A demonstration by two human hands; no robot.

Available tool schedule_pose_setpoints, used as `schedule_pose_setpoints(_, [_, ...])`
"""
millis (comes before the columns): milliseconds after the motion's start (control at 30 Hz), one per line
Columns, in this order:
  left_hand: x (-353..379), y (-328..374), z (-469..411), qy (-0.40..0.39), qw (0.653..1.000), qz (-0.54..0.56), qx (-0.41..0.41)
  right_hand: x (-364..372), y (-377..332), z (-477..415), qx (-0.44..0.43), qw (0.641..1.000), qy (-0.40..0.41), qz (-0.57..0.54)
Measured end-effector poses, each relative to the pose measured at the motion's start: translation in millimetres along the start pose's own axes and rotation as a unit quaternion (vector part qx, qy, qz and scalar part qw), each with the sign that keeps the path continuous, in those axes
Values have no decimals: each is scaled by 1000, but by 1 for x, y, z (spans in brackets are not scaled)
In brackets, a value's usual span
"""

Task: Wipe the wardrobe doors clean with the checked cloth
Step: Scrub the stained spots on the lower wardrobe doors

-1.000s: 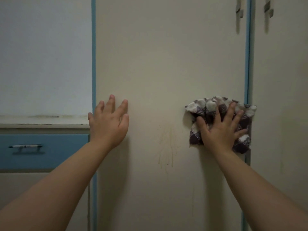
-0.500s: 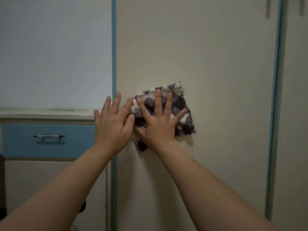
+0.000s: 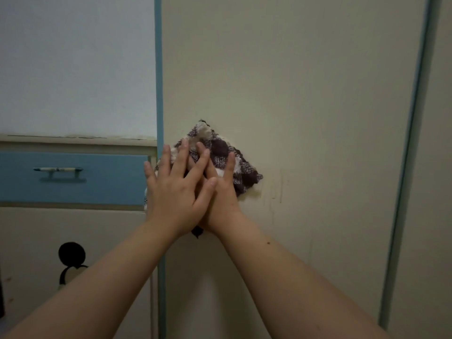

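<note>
The dark purple and white checked cloth [image 3: 221, 152] is pressed flat against the cream wardrobe door [image 3: 305, 94], near the door's left blue edge. My right hand [image 3: 223, 192] lies spread on the cloth and pins it to the door. My left hand [image 3: 175, 189] lies across the right one, fingers spread, with its fingertips on the cloth's left part. Faint yellowish drip stains [image 3: 278, 187] mark the door just right of the cloth.
A blue trim strip [image 3: 159, 69] borders the door on the left, another blue strip [image 3: 413, 118] on the right. To the left is a blue drawer [image 3: 102, 179] with a bar handle [image 3: 58, 170]. Below it is a black cartoon sticker [image 3: 71, 263].
My right hand slid the cloth from the door's right edge to its left side. My left hand moved from beside the cloth onto my right hand.
</note>
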State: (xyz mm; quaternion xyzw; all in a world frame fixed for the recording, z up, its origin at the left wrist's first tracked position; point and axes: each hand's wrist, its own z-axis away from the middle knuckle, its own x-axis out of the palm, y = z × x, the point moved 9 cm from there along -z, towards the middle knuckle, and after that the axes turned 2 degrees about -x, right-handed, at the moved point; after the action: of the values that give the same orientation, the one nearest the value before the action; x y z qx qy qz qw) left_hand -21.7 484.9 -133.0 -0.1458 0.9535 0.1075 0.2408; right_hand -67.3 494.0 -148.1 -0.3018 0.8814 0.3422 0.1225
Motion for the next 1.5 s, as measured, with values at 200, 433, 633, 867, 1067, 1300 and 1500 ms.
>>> schedule_pose_setpoints(200, [18,11,16,-46,999,-16,-13,3,68,42,39,992,117,-35])
schedule_pose_setpoints(433, [32,12,20,-89,994,-45,-37,10,160,104,138,978,155,-13])
schedule_pose_setpoints(633, [36,13,22,-103,993,-51,-39,25,223,156,256,955,141,-58])
schedule_pose_setpoints(867, [44,11,30,-103,991,-76,-37,51,224,217,402,897,129,-128])
schedule_pose_setpoints(1067, [40,0,37,-85,993,-52,-66,66,199,233,469,857,122,-174])
schedule_pose_setpoints(1300, [40,-23,55,-99,991,-63,-66,52,122,172,355,915,145,-122])
schedule_pose_setpoints(1500, [33,-23,70,-76,996,-39,-34,41,38,105,248,952,137,-112])
